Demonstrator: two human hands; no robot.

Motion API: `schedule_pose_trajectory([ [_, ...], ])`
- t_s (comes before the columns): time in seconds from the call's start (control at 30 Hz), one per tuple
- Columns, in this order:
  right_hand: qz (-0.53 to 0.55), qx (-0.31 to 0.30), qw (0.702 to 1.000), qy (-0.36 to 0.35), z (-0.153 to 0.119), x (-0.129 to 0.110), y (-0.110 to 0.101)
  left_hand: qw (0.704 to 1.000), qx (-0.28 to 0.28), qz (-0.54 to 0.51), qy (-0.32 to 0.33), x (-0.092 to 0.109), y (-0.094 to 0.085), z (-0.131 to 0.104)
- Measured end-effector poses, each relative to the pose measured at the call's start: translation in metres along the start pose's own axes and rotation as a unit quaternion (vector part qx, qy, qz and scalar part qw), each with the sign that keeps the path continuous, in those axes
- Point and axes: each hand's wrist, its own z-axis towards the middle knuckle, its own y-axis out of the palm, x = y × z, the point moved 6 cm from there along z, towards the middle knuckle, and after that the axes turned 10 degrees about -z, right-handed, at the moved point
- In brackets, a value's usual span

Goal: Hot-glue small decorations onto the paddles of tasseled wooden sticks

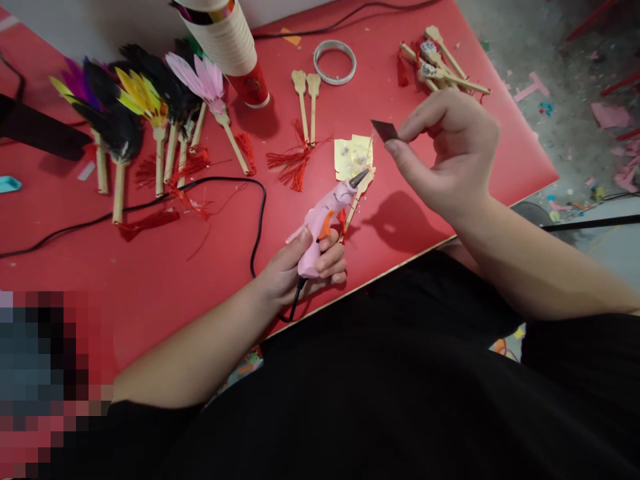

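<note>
My left hand point(320, 263) is wrapped round a pink hot glue gun point(316, 233) with an orange trigger. Its dark nozzle points up and right, at the head of a small wooden stick point(361, 190) with a red tassel. That stick lies partly over yellow paper point(345, 157) spotted with residue. Raised above the table to the right, my right hand point(450, 150) pinches a small dark flat blade-like piece point(385, 129) between thumb and finger. A thin glue-like strand shows near the paper.
Feathered wooden sticks point(159, 133) lie at left, beside stacked paper cups point(227, 40). Two plain sticks point(306, 100) and a tape roll point(335, 63) sit behind the paper. More sticks point(445, 67) are piled at right. A black cord point(200, 179) crosses the red table point(200, 293).
</note>
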Motion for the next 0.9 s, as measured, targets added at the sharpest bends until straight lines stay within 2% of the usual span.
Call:
schedule_pose_trajectory([
  [0.07,-0.001,-0.016,1.000,0.011,0.001,0.002,0.001,0.995,0.016,0.064,0.073,0.006,-0.004,0.003],
  [0.13,0.006,-0.040,0.999,0.019,0.002,0.006,0.004,0.975,0.039,0.148,0.163,0.016,-0.010,0.004],
  [0.23,0.043,-0.050,0.998,0.008,0.008,0.019,0.011,0.910,0.113,0.278,0.285,0.037,-0.022,0.001],
  [0.33,0.077,-0.073,0.994,0.014,0.019,0.048,0.026,0.850,0.180,0.347,0.353,0.057,-0.025,-0.002],
  [0.4,0.106,-0.124,0.986,0.040,0.024,0.072,0.043,0.830,0.194,0.361,0.377,0.066,-0.023,-0.003],
  [0.47,0.112,-0.209,0.965,0.109,0.024,0.096,0.065,0.815,0.205,0.369,0.397,0.074,-0.021,-0.004],
  [0.57,0.109,-0.289,0.929,0.202,0.019,0.117,0.086,0.794,0.221,0.391,0.410,0.081,-0.023,-0.005],
  [0.7,0.102,-0.320,0.904,0.263,0.021,0.126,0.096,0.780,0.231,0.421,0.402,0.083,-0.029,-0.005],
  [0.9,0.070,-0.346,0.897,0.267,0.026,0.124,0.096,0.784,0.230,0.449,0.362,0.077,-0.031,-0.005],
])
